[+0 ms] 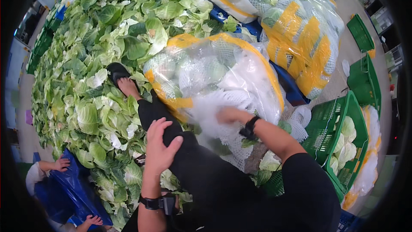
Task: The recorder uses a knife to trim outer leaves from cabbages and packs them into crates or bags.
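My left hand (162, 146) hovers over my black trouser leg, palm flat, thumb and fingers apart, holding nothing. Motion smears my right hand (231, 115) at the near edge of a clear plastic bag (266, 96) with yellow bands. A blurred white foam net (206, 111) is at its fingers; whether they grip it cannot be made out. Inside the bag sit several cabbages (212, 68) in white foam nets. More loose foam netting (234, 157) hangs below the right hand.
Loose cabbage leaves (90, 116) lie heaped on the left, my sandalled foot (124, 83) on them. Another filled bag (300, 43) stands far right. Green crates (358, 77) line the right; one holds cabbages (345, 146). At lower left, another person's hands (61, 164) are by a blue sheet (77, 189).
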Action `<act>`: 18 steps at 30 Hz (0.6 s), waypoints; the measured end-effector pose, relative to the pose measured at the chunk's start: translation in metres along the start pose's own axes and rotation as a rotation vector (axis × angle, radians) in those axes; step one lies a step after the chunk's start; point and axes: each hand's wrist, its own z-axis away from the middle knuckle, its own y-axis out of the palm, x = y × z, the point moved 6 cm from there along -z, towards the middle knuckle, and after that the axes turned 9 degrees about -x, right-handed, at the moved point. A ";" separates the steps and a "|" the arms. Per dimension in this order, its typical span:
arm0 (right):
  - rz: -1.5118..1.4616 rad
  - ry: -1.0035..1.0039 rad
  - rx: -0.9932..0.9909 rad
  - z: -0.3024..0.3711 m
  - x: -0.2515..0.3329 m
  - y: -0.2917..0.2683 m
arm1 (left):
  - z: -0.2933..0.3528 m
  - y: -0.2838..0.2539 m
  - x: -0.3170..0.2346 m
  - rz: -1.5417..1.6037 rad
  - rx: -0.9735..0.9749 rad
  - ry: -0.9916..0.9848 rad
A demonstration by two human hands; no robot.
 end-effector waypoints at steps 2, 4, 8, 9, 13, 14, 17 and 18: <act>-0.050 -0.007 0.439 -0.074 0.038 -0.055 | -0.002 0.010 0.005 -0.068 -0.040 -0.028; 0.227 0.089 -0.128 -0.114 -0.025 -0.146 | -0.016 0.030 -0.018 -0.062 -0.074 0.035; 0.375 0.120 -0.597 -0.179 0.030 -0.203 | -0.019 0.029 -0.013 -0.032 -0.127 0.026; 0.400 -0.001 -0.442 -0.194 0.035 -0.195 | -0.022 0.033 -0.014 -0.025 -0.115 0.023; 0.287 0.256 -0.154 -0.235 0.034 -0.165 | -0.033 0.052 -0.008 -0.042 -0.096 -0.024; 0.323 0.305 -0.068 -0.238 0.046 -0.154 | -0.035 0.053 -0.004 -0.065 -0.088 -0.044; 0.519 0.398 0.200 -0.241 0.013 -0.138 | -0.041 0.061 -0.004 -0.032 -0.121 -0.037; 0.479 0.235 0.075 -0.232 -0.010 -0.141 | -0.044 0.067 -0.003 -0.018 -0.146 -0.026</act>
